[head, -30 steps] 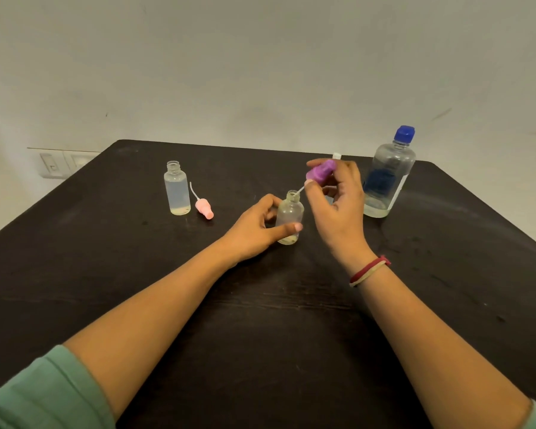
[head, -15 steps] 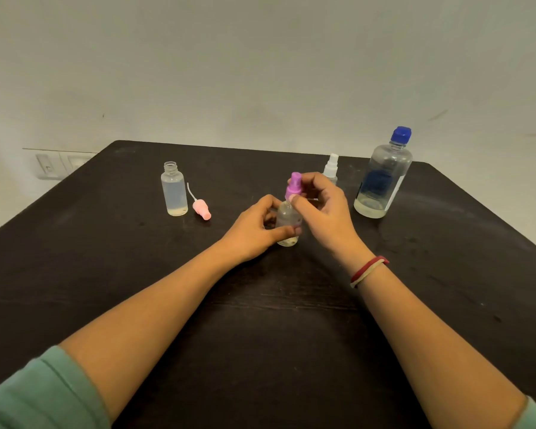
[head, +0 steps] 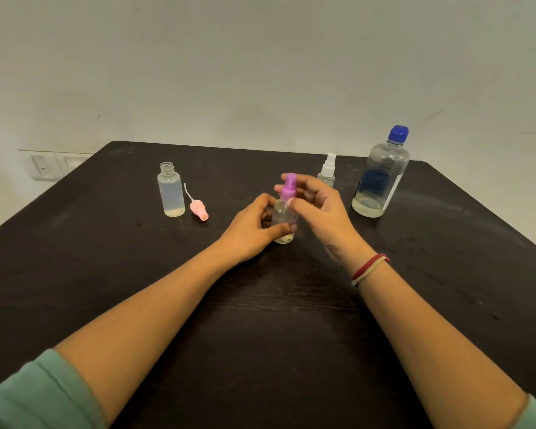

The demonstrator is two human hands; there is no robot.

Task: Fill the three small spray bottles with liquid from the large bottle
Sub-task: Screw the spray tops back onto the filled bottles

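A small clear spray bottle (head: 283, 222) stands at the middle of the dark table. My left hand (head: 251, 227) grips its body. My right hand (head: 317, 205) pinches the purple spray cap (head: 289, 187) sitting on its neck. At the far left stands an uncapped small bottle (head: 171, 190) holding clear liquid, and its pink spray cap (head: 198, 209) with dip tube lies beside it. A third small bottle with a white sprayer (head: 328, 170) stands behind my right hand. The large bottle (head: 381, 178) with a blue lid stands at the far right, with only a little liquid at its bottom.
The black table (head: 291, 320) reaches to a pale wall at the back. A wall socket panel (head: 54, 165) is at the left, beyond the table's edge. I wear a red and white band (head: 369, 268) on my right wrist.
My right hand brought the purple cap down from above and set it on the bottle's neck, where its fingers have shifted round it. The left hand kept hold of the bottle.
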